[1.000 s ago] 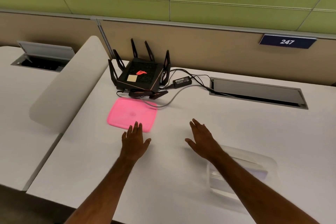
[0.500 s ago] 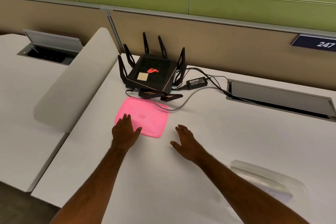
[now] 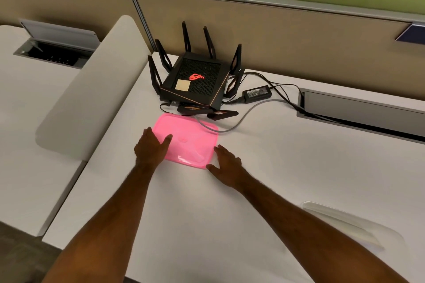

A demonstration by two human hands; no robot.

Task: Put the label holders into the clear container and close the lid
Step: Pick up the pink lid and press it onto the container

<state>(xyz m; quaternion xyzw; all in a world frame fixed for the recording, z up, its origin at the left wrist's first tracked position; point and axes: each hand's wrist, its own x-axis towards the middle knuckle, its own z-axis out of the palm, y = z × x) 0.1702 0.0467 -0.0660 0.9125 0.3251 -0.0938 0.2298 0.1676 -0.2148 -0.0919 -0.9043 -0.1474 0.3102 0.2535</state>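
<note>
A person's two bare hands reach across a white desk point(image 3: 264, 167) toward a pink lid point(image 3: 187, 142) lying flat on its surface, just in front of a black router point(image 3: 195, 81) with upright antennas. The left hand point(image 3: 150, 147) lies palm down over the lid's left edge, fingers straight and together, thumb spread onto the pink plastic; it grips nothing. The right hand point(image 3: 226, 164) is at the lid's near right corner, fingers straight and slightly spread, thumb pointing toward the corner; whether it touches the lid cannot be told. A grey cable point(image 3: 243, 119) runs from the router across the lid's far right corner, and a black power adapter point(image 3: 257, 93) sits beside the router on the right, its cords leading to a cable tray point(image 3: 358, 110) set in the desk. The clear container point(image 3: 345, 223) stands near the desk's front edge, well to the right of the lid and just beyond the right forearm, uncovered; its contents are too faint to make out. A rounded white divider point(image 3: 92, 89) separates this desk from the one on the left, where a second cable tray point(image 3: 57, 48) has its flap raised. A tan partition point(image 3: 299, 37) and green wall close off the back
</note>
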